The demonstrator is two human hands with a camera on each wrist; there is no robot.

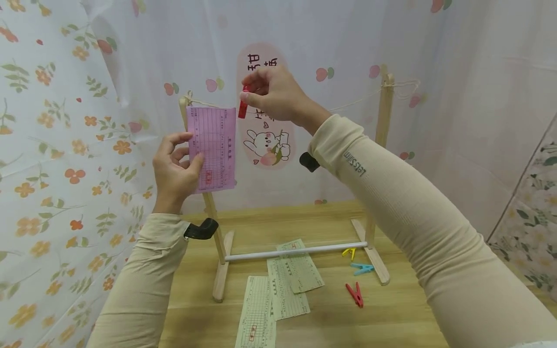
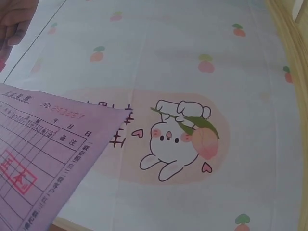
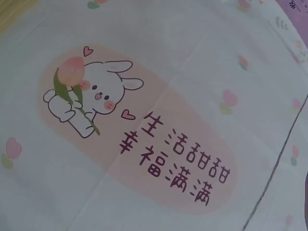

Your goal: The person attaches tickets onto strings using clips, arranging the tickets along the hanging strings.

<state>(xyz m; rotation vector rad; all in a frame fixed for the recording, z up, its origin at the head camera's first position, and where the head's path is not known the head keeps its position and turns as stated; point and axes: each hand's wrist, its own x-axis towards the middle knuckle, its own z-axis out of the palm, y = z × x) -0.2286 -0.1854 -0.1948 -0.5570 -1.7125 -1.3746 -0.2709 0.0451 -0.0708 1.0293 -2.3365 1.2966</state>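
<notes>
A pink receipt slip point(image 1: 212, 150) hangs upright at the left end of a thin string point(image 1: 354, 102), its top edge at the line. My left hand point(image 1: 174, 166) holds the slip by its left side, with the thumb over the front. Printed lines and a red stamp show on the slip point(image 2: 43, 159) in the left wrist view. My right hand point(image 1: 276, 94) pinches a red clothespin point(image 1: 242, 106) between thumb and fingers, just right of the slip's upper corner. In the right wrist view only a corner of pink paper point(image 3: 297, 8) appears.
Two wooden posts point(image 1: 385, 116) carry the string, joined low down by a white rod point(image 1: 296, 252). Several pale green slips point(image 1: 256, 309) lie on the wooden table point(image 1: 322, 324). A yellow clothespin point(image 1: 349, 252), a blue clothespin point(image 1: 362, 268) and another red clothespin point(image 1: 355, 295) lie at the right.
</notes>
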